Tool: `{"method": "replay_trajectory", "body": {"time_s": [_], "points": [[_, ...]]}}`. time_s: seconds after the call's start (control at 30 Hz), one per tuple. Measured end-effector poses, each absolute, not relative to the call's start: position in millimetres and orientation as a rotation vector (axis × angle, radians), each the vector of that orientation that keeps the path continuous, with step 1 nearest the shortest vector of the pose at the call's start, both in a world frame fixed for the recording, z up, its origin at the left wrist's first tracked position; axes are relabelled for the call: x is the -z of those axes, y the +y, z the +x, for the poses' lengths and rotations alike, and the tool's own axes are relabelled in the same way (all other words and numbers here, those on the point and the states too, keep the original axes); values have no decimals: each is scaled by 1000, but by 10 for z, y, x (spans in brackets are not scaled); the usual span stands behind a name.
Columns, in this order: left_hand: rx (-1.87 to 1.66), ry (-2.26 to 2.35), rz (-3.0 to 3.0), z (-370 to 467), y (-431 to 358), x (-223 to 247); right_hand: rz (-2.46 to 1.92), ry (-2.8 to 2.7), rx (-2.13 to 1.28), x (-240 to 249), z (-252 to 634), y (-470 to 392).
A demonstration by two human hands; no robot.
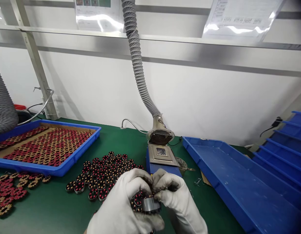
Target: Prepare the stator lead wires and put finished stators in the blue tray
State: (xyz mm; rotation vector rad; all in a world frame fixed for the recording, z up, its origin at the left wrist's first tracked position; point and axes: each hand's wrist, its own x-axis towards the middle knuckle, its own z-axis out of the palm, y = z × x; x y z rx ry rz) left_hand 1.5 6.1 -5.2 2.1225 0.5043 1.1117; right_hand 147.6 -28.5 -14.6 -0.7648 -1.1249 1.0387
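Note:
A small round part point(151, 205) with a smooth grey metal rim is gripped between the fingers and thumb of my left hand point(127, 201), which wears a white glove. My right hand point(173, 191), gloved too and dark at the fingertips, is pinched at the part's upper edge; whatever lies between those fingertips is hidden. Left of and behind my hands, many round parts point(101, 175) with red and black tops stand close together on the green table point(55, 208). Just beyond my hands is a blue machine with a metal top plate point(161, 152).
A blue tray point(96, 133) of red and tan rings lies at the left, with more rings point(8, 195) before it. A large blue tray point(238, 175) and stacked trays point(284, 152) occupy the right. A grey hose point(138, 65) hangs over the machine, beside a small bowl point(181, 164).

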Motion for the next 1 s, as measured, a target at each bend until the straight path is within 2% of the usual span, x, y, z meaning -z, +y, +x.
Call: {"method": "replay_trajectory", "body": {"time_s": [0.1,0.33,0.5,0.63,0.7,0.87,1.0], "points": [[-1103,499,1990,14,93,78,-867,-1080,-956,131,1400,-269],[-752,428,1562,-66,100,22,-1102,-959,-777,118,1312,-234],[-1046,557,1561,22,91,76,-1119,-941,-697,114,1319,-253],[-1249,622,1831,30,105,93,-1083,-924,-706,129,1322,-287],[-1333,529,1940,26,102,109,-1054,-898,-724,143,1316,-294],[-1380,412,1702,51,29,106,-995,-861,-714,175,1281,-287],[-1511,379,1952,17,12,55,-933,-878,-742,193,1259,-281]]}}
